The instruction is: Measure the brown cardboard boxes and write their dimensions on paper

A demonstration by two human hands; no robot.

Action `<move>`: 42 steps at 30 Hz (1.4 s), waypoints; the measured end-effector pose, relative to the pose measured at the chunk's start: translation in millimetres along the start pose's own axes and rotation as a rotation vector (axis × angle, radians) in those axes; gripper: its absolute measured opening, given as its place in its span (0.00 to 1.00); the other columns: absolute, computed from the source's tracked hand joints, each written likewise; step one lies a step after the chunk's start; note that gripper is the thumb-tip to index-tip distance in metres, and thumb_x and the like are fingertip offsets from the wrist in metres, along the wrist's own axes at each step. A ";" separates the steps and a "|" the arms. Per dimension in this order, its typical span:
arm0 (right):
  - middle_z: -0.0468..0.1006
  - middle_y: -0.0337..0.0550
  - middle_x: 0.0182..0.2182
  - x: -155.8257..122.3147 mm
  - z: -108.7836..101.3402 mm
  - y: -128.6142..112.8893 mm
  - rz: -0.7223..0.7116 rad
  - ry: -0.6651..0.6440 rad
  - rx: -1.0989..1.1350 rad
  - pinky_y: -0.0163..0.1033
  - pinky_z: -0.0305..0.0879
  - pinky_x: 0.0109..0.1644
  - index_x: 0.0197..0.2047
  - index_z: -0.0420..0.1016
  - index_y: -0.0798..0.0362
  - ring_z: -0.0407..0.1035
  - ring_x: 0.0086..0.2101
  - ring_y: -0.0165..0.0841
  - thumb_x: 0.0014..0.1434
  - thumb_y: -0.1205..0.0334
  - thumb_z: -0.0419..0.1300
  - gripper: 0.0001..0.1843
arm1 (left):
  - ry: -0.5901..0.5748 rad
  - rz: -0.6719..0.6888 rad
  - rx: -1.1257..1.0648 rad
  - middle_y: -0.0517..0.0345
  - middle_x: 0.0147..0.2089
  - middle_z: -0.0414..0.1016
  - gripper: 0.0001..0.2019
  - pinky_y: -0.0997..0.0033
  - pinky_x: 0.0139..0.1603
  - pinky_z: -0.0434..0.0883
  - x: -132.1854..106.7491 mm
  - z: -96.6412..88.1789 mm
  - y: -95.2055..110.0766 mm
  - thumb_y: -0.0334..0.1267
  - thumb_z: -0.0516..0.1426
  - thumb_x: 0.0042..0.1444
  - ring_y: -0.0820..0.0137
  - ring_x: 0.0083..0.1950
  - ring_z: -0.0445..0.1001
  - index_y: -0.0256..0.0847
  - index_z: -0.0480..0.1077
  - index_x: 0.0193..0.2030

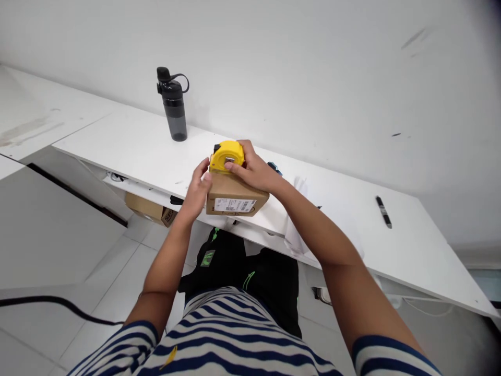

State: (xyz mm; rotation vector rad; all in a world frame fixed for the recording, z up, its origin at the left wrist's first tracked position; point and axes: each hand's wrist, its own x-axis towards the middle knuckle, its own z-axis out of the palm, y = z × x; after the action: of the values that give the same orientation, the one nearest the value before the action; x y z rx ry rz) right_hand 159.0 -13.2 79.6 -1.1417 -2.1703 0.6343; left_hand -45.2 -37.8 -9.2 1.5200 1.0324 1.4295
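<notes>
A small brown cardboard box (235,199) with a white label sits at the front edge of the white table (129,146). A yellow tape measure (226,155) rests on top of the box. My right hand (254,169) is closed around the tape measure from the right, fingers over its top. My left hand (199,189) grips the left side of the box, thumb near the tape measure's lower edge.
A dark water bottle (174,107) stands upright at the back of the table by the white wall. A black marker (383,211) lies to the right. A white paper (299,209) lies under my right forearm. Another cardboard box (151,210) and a black bag (250,271) sit below the table.
</notes>
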 end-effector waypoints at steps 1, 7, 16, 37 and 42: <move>0.77 0.47 0.48 4.0 0.6 -3.9 -0.003 -0.051 -0.022 0.48 0.70 0.47 0.63 0.53 0.48 0.74 0.42 0.40 0.64 0.34 0.52 0.35 | -0.034 -0.010 -0.028 0.46 0.73 0.61 0.33 0.51 0.68 0.67 -4.4 5.7 5.9 0.58 0.55 0.63 0.55 0.71 0.65 0.50 0.58 0.71; 0.79 0.48 0.46 15.3 -2.4 -13.5 -0.013 -0.195 -0.112 0.49 0.68 0.45 0.64 0.55 0.49 0.74 0.40 0.42 0.63 0.36 0.54 0.35 | -0.022 -0.029 -0.018 0.52 0.77 0.54 0.40 0.48 0.73 0.62 -14.5 22.7 12.9 0.50 0.61 0.61 0.53 0.75 0.59 0.58 0.46 0.76; 0.79 0.48 0.44 -7.8 -29.9 -11.0 0.090 -0.224 -0.187 0.45 0.66 0.40 0.63 0.56 0.50 0.73 0.39 0.43 0.61 0.41 0.57 0.34 | 0.138 0.009 0.164 0.53 0.74 0.61 0.29 0.52 0.76 0.59 -18.7 28.5 14.4 0.44 0.59 0.62 0.54 0.75 0.60 0.52 0.61 0.70; 0.77 0.43 0.40 -94.0 -98.5 48.0 0.334 -0.066 -0.153 0.41 0.62 0.35 0.54 0.62 0.47 0.69 0.36 0.38 0.58 0.40 0.63 0.29 | 0.155 0.076 0.278 0.57 0.69 0.69 0.28 0.57 0.73 0.62 -13.4 18.3 6.6 0.46 0.59 0.61 0.57 0.71 0.65 0.54 0.66 0.68; 0.78 0.44 0.42 -82.9 -92.3 38.7 0.280 -0.050 -0.147 0.40 0.62 0.36 0.55 0.63 0.47 0.71 0.37 0.38 0.58 0.40 0.64 0.30 | 0.143 0.081 0.290 0.57 0.71 0.66 0.29 0.56 0.74 0.61 -13.4 17.1 3.4 0.48 0.59 0.61 0.57 0.71 0.65 0.53 0.64 0.70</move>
State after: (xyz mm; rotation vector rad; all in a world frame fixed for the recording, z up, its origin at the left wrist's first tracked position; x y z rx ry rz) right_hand 282.2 -51.1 96.1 -1.5411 -2.1457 0.6345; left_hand -28.3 -51.8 -11.6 1.6992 1.3249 1.5123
